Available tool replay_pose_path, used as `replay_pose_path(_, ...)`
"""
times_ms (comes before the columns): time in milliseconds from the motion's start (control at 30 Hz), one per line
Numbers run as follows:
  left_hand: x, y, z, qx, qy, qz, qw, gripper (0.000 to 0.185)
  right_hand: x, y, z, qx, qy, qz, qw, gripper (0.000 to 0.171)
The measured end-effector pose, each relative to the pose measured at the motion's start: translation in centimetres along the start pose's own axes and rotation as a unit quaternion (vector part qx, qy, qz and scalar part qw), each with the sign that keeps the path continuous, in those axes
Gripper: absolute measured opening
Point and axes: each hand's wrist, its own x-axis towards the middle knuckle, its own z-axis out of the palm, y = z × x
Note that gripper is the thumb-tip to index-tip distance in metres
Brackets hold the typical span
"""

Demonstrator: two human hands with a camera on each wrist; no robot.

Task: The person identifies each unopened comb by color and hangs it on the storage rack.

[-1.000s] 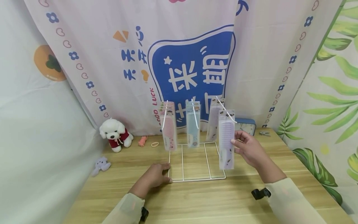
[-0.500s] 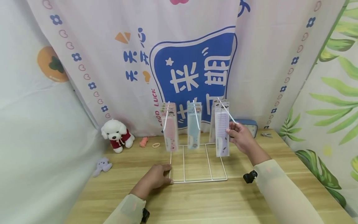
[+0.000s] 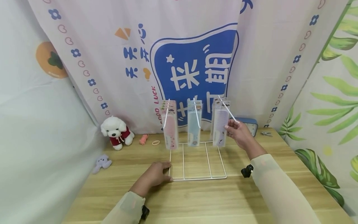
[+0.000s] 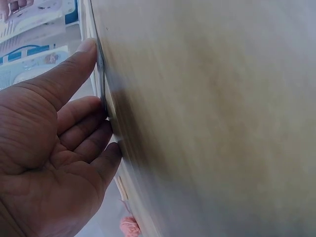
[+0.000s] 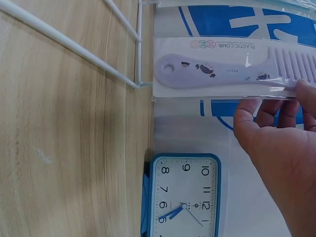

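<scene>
A packaged purple plastic comb (image 5: 217, 71) hangs on the right prong of a white wire display rack (image 3: 195, 179). My right hand (image 3: 239, 133) pinches the right edge of its package, thumb in front and fingers behind. Another purple pack is partly hidden behind it. My left hand (image 3: 156, 174) holds the rack's front left corner, thumb and fingertips against the wire, as the left wrist view also shows. Packaged pink combs (image 3: 170, 129) hang on the left prong, and packaged blue combs (image 3: 194, 124) on the middle one.
A blue clock (image 5: 185, 197) stands behind my right hand, with a small grey clip (image 3: 266, 133) to its right. Far left on the wooden table (image 3: 195, 202) are a plush dog (image 3: 116, 132), a purple toy (image 3: 102, 163), an orange-pink item (image 3: 143, 139) and a ring-shaped band (image 3: 155, 142).
My right hand has slid the purple comb back along the right prong, up to the pack behind it. My left hand has stayed at the rack's corner.
</scene>
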Motion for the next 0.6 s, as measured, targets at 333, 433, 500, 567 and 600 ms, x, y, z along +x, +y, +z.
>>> replay_pose_path(333,0.43,-0.15,0.24,0.010,0.006,0.010,0.9999,0.068,0.05,0.19,-0.18,-0.008,0.011,-0.007,1.000,0.018)
replay_pose_path(433,0.44,-0.13,0.21,0.011,0.002,0.009,0.9999,0.067,0.00,0.20,-0.18,-0.011,0.012,-0.010,1.000,0.015)
replay_pose_path(500,0.35,-0.05,0.14,0.007,-0.001,0.005,1.0000,0.067,-0.01,0.22,-0.19,-0.007,0.010,-0.011,1.000,0.015)
replay_pose_path(567,0.27,-0.02,0.04,0.005,-0.004,0.004,1.0000,0.068,0.04,0.29,-0.29,-0.008,0.008,-0.013,1.000,0.020)
replay_pose_path(600,0.24,-0.03,-0.01,0.003,-0.004,0.004,1.0000,0.068,0.07,0.34,-0.38,-0.008,0.009,-0.014,1.000,0.023)
